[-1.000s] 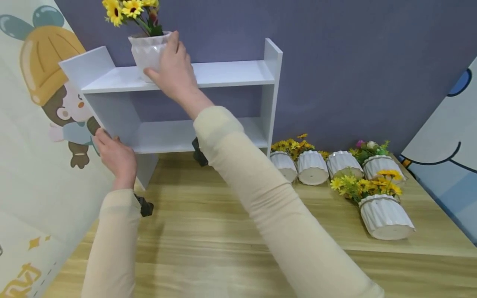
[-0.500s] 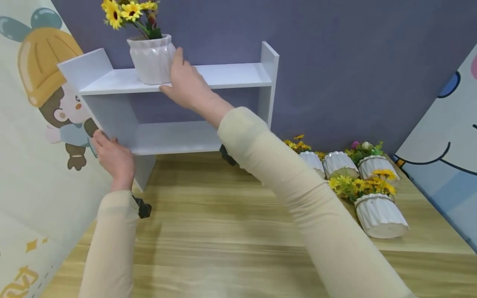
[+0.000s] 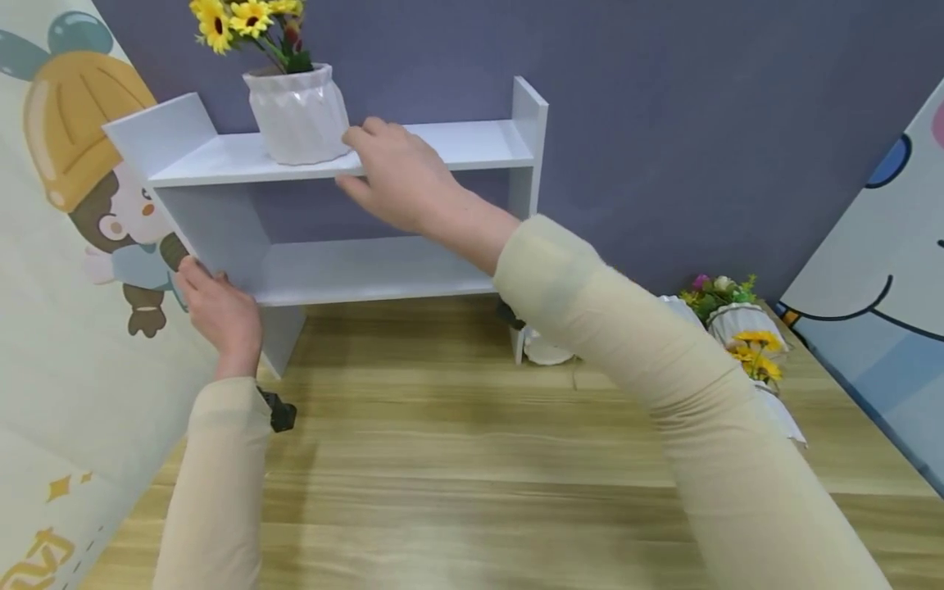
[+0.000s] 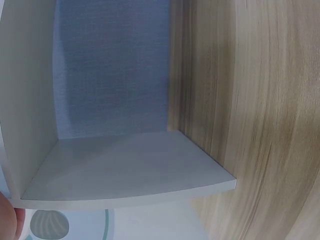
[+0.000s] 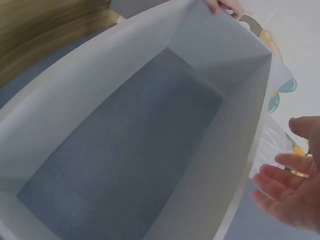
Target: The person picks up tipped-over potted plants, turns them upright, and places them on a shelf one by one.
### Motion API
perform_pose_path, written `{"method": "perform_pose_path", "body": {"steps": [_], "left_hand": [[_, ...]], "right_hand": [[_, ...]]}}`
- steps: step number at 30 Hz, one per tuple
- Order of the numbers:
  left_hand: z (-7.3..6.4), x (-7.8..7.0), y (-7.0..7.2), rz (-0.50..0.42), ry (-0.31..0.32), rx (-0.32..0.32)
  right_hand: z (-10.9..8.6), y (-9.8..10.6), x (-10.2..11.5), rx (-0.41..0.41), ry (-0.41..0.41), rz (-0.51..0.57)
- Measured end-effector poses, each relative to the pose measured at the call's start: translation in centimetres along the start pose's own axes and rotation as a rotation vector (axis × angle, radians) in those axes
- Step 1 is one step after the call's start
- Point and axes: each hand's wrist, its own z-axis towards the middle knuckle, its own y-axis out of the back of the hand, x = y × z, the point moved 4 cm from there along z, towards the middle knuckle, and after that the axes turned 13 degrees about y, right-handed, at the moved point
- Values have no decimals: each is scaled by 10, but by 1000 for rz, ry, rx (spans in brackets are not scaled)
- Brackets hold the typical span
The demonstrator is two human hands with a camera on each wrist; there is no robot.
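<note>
On the top board of the white two-tier shelf (image 3: 487,147), toward its left end, a white ruffled flowerpot (image 3: 298,115) with yellow sunflowers (image 3: 251,18) stands upright. Just right of the pot is my right hand (image 3: 401,176), its fingers loosely bent and holding nothing. The right wrist view shows this hand (image 5: 295,185) with fingers spread a little, part of the pot (image 5: 272,142) behind it. My left hand (image 3: 221,315) grips the shelf's left side panel at its front edge. Only a fingertip of it shows in the left wrist view.
Several white flowerpots (image 3: 741,321) with flowers lie on the wooden table (image 3: 413,459) at the right, partly hidden by my right sleeve (image 3: 664,360). Behind the shelf rises a grey-blue wall (image 3: 664,123). A cartoon-printed panel (image 3: 59,328) stands close on the left.
My right hand has let go of the sunflower pot and moved right and slightly down, away from it. The pot stays on the top board. My left hand has kept its place on the panel.
</note>
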Motion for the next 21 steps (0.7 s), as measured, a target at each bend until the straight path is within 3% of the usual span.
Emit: {"method": "perform_pose_path", "body": {"steps": [9, 16, 21], "left_hand": [[-2, 0, -1, -3, -18, 8], [-3, -1, 1, -1, -45, -17], [-2, -1, 1, 6, -28, -8]], "right_hand": [[-42, 6, -10, -33, 23, -38], [-83, -5, -20, -136, 64, -61], [-106, -16, -25, -183, 117, -87]]}}
